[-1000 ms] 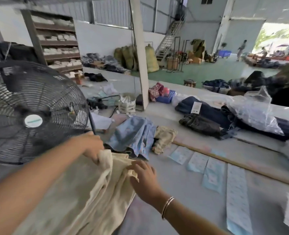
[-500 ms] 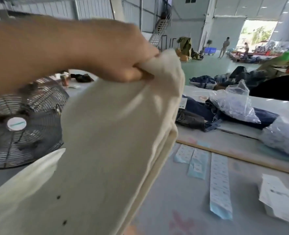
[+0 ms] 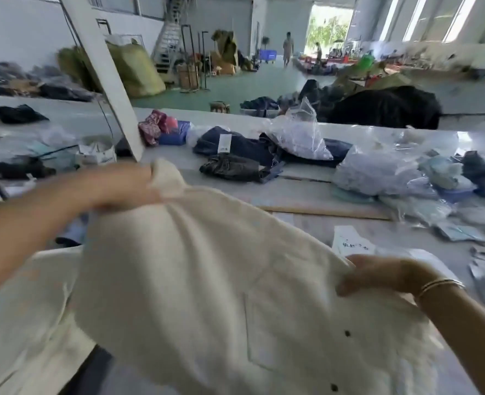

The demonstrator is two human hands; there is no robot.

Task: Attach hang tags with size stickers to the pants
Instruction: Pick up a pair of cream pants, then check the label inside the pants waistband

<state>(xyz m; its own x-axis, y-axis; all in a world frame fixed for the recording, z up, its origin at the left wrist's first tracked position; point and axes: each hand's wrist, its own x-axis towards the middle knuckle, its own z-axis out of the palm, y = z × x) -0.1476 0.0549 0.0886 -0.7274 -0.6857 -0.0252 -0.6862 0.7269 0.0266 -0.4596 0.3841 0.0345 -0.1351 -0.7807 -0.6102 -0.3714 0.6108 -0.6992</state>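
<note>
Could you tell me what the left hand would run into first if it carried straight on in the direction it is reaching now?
Probably the dark jeans on the table. The left hand, gripping the cream pants, points right and away, but depth is hard to judge.

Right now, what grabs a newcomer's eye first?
The cream garment fills the foreground, stretched between the left hand at its upper left corner and the right hand at its right edge. Behind it, dark jeans and clear plastic bags clutter the table.
</note>
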